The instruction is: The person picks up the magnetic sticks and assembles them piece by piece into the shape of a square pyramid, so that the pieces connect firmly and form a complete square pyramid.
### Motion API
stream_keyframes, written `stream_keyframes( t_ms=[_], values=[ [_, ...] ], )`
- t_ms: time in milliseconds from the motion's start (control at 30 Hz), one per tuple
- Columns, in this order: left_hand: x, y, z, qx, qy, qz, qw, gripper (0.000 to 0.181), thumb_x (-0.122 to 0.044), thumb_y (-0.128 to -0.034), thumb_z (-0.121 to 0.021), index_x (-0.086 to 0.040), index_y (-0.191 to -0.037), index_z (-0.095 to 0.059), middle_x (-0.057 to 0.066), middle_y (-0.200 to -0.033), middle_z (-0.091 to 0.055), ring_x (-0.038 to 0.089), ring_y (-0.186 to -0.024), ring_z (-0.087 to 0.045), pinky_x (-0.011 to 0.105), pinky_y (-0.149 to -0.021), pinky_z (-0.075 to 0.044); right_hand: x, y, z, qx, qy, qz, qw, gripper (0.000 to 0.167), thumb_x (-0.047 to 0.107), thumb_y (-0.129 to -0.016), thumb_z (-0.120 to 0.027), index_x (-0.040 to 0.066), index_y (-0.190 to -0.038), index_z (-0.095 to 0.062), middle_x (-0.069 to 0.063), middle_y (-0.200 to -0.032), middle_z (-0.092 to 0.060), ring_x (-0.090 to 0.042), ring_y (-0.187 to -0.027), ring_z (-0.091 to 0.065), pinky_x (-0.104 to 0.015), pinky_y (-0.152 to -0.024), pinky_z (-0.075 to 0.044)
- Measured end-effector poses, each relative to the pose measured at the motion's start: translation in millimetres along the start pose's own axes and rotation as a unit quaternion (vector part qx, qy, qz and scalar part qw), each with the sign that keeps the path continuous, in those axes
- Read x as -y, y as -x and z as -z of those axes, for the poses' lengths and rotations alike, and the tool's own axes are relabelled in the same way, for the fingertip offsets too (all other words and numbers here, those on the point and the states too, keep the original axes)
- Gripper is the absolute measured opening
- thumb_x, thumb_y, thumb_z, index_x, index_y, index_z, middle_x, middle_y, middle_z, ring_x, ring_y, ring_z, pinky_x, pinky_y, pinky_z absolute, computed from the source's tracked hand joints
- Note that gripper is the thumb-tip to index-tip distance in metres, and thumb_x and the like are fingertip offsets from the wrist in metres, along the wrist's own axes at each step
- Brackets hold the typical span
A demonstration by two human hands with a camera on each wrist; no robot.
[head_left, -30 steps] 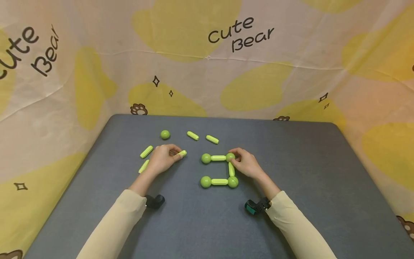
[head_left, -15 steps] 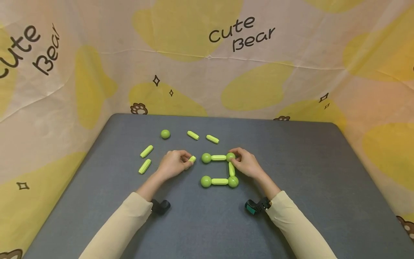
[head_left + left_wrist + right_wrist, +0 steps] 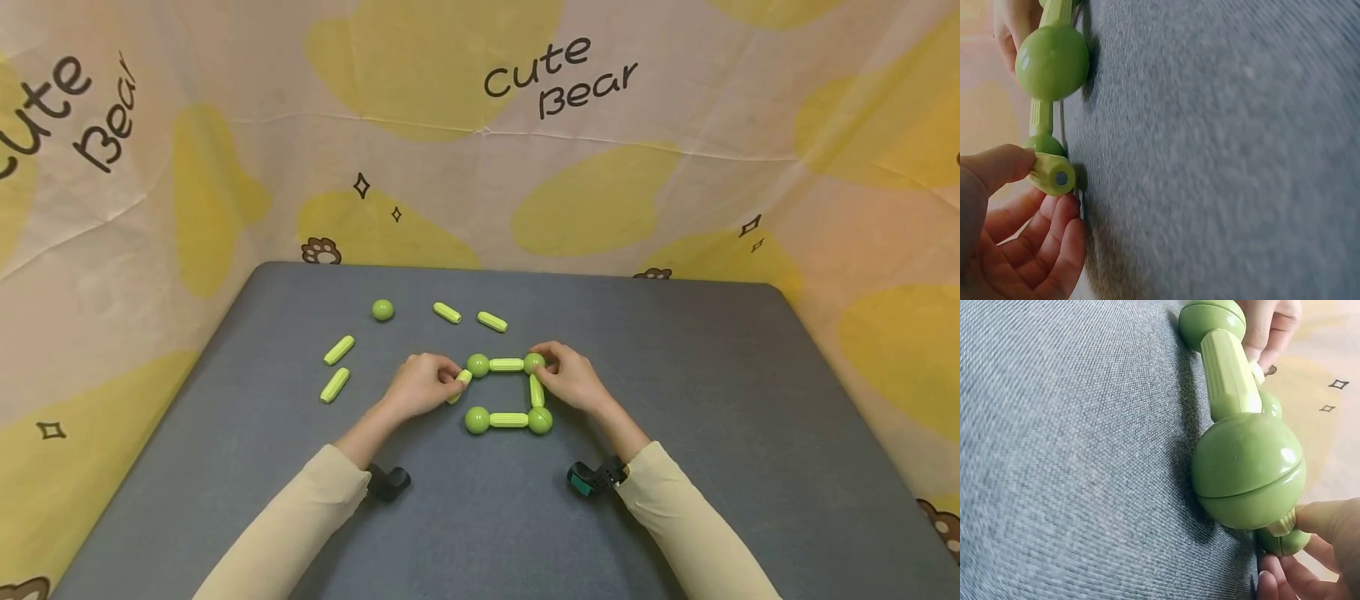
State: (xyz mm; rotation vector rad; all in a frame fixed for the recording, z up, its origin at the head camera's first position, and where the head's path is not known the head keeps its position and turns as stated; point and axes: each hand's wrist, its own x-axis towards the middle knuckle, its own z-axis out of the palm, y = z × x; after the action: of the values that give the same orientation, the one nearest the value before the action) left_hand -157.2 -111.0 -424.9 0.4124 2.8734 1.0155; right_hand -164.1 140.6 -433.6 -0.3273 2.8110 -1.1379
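Observation:
Four-sided in outline but open at its left, a frame of green balls and ribbed yellow-green magnetic rods lies on the table. My left hand (image 3: 420, 386) pinches a loose magnetic rod (image 3: 461, 387) between thumb and fingers, just below the frame's far-left ball (image 3: 477, 365). A grey metal disc shows in that rod's end in the left wrist view. My right hand (image 3: 573, 379) pinches the far-right ball (image 3: 534, 363), beside the right-side rod (image 3: 537, 392). At the near side are the near-left ball (image 3: 477, 420), near rod (image 3: 509, 420) and near-right ball (image 3: 1249, 472).
A single green ball (image 3: 382, 310) lies at the back left of the grey table (image 3: 675, 533). Two loose rods, one of them a back rod (image 3: 447, 312), lie behind the frame. Two more, including a left rod (image 3: 335, 385), lie left of my left hand. Patterned cloth surrounds the table.
My left hand has carried its rod rightward and slightly nearer, up to the frame's open left side, and the rod has turned steeper. My right hand has stayed at the far-right ball.

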Motion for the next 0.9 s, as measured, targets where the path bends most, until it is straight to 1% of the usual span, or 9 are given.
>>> stream_keyframes(
  t_ms=[67,200,300,500,733,900],
  values=[
    [-0.9,-0.6,-2.0,0.003,0.001,-0.002,1.0000,0.015,-0.022,-0.0782,-0.069,-0.010,-0.086,-0.073,-0.005,-0.068,-0.064,0.004,-0.059,-0.053,0.023,-0.055,-0.041,0.0,0.0,-0.3,0.001,-0.001,0.000,1.0000,0.031,0.018,-0.089,-0.059,0.009,-0.118,-0.057,-0.010,-0.110,-0.062,-0.017,-0.083,-0.060,-0.027,-0.061,-0.045],
    [-2.4,-1.4,-3.8,-0.002,-0.002,-0.006,1.0000,0.013,-0.022,-0.0773,-0.069,-0.010,-0.083,-0.073,-0.006,-0.066,-0.064,0.004,-0.057,-0.052,0.023,-0.054,-0.041,0.0,-0.3,-0.6,0.002,-0.003,-0.002,1.0000,0.031,0.018,-0.089,-0.059,0.009,-0.119,-0.057,-0.011,-0.110,-0.062,-0.018,-0.083,-0.060,-0.027,-0.061,-0.045],
    [-3.5,-1.7,-3.8,-0.004,-0.002,-0.003,1.0000,0.012,-0.022,-0.0775,-0.069,-0.011,-0.082,-0.072,-0.006,-0.065,-0.063,0.004,-0.056,-0.053,0.023,-0.054,-0.040,-0.1,-0.4,-0.6,0.003,-0.004,-0.004,1.0000,0.031,0.018,-0.089,-0.059,0.009,-0.119,-0.057,-0.011,-0.110,-0.061,-0.018,-0.083,-0.060,-0.027,-0.061,-0.045],
    [-7.0,-2.3,-4.8,0.001,0.014,0.016,0.9998,0.016,-0.024,-0.0772,-0.071,-0.010,-0.085,-0.071,-0.004,-0.068,-0.066,0.005,-0.059,-0.056,0.024,-0.056,-0.043,0.3,-0.5,-0.3,-0.001,-0.004,-0.008,1.0000,0.031,0.017,-0.089,-0.059,0.009,-0.119,-0.057,-0.011,-0.110,-0.061,-0.018,-0.084,-0.059,-0.026,-0.061,-0.045],
    [-12.4,-2.1,-7.7,-0.014,0.039,0.043,0.9982,0.017,-0.022,-0.0749,-0.072,-0.008,-0.086,-0.070,0.000,-0.069,-0.067,0.009,-0.063,-0.059,0.024,-0.057,-0.044,0.7,-0.6,-0.8,-0.002,-0.004,-0.008,1.0000,0.031,0.017,-0.089,-0.058,0.008,-0.119,-0.057,-0.011,-0.110,-0.061,-0.018,-0.083,-0.059,-0.026,-0.060,-0.044],
    [-12.6,-2.6,-10.9,-0.015,0.053,0.066,0.9963,0.020,-0.023,-0.0754,-0.072,-0.008,-0.088,-0.069,0.001,-0.071,-0.068,0.009,-0.065,-0.061,0.024,-0.059,-0.045,0.4,-0.8,-1.5,-0.002,-0.003,-0.010,0.9999,0.031,0.017,-0.089,-0.058,0.008,-0.119,-0.057,-0.012,-0.110,-0.061,-0.018,-0.083,-0.059,-0.026,-0.060,-0.044]
  ],
)
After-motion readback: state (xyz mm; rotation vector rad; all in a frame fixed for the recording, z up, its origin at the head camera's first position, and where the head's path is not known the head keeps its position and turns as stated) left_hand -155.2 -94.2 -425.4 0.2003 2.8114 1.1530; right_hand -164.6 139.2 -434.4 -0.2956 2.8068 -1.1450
